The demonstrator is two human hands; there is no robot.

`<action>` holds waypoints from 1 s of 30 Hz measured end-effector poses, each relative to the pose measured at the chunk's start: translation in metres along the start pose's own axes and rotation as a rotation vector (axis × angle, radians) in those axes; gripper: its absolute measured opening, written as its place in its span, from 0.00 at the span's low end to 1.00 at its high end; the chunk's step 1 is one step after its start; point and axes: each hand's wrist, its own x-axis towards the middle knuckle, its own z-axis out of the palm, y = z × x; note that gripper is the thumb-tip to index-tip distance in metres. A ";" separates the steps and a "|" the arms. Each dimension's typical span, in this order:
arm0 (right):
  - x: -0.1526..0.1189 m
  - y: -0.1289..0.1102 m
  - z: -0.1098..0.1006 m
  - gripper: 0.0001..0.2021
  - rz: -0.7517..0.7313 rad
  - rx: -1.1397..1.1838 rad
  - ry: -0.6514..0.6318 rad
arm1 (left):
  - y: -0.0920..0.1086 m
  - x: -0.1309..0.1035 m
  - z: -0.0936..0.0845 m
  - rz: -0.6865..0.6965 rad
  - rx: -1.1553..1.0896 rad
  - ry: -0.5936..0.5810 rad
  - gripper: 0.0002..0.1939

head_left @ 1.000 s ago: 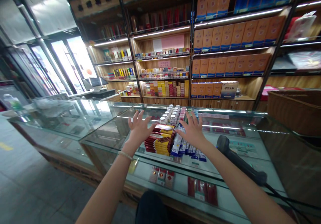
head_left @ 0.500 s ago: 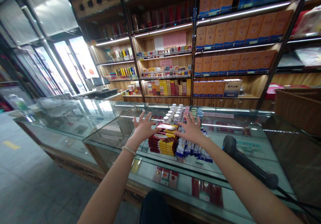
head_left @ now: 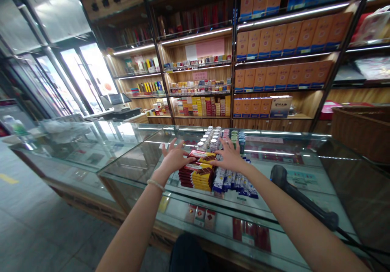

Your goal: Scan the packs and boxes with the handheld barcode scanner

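Two neat piles of red-and-yellow chocolate bars [head_left: 196, 178] lie on the glass counter, one behind the other. At the left end of the rear pile is my left hand [head_left: 173, 158], its fingers spread and its thumb at the top bar's edge. My right hand [head_left: 229, 156] is at the opposite end, fingers apart, thumb by the bar's yellow end. Neither hand is closed round a bar; whether the thumbs press on it I cannot tell. Blue-and-white wrapped sticks [head_left: 233, 180] lie under and beside my right hand. Behind the bars stand white-capped bottles [head_left: 210, 136].
A black handheld scanner [head_left: 284, 186] with a cable lies on the glass counter [head_left: 262, 207] at the right. Small pink, green and blue packs [head_left: 234, 135] stand behind my right hand. A brown basket [head_left: 361, 134] is at the far right. Stocked shelves [head_left: 198, 117] line the wall.
Both hands stay around the rear pile, with slight finger shifts. More of the top bar's yellow end shows beside my right thumb. The whole view has moved slightly.
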 end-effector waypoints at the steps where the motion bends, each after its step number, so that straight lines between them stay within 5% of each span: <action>1: 0.001 0.000 0.000 0.36 -0.009 0.003 0.006 | 0.000 0.000 0.000 0.002 -0.002 0.003 0.23; 9: 0.004 0.006 0.005 0.32 -0.121 -0.049 0.137 | 0.007 -0.005 -0.011 0.004 0.037 0.051 0.19; 18: -0.001 0.008 0.005 0.28 -0.277 -0.189 0.452 | 0.010 -0.009 -0.008 0.005 0.036 0.201 0.18; 30: -0.010 0.020 -0.025 0.29 -0.355 -0.341 0.625 | 0.035 -0.006 -0.026 0.043 0.039 0.316 0.18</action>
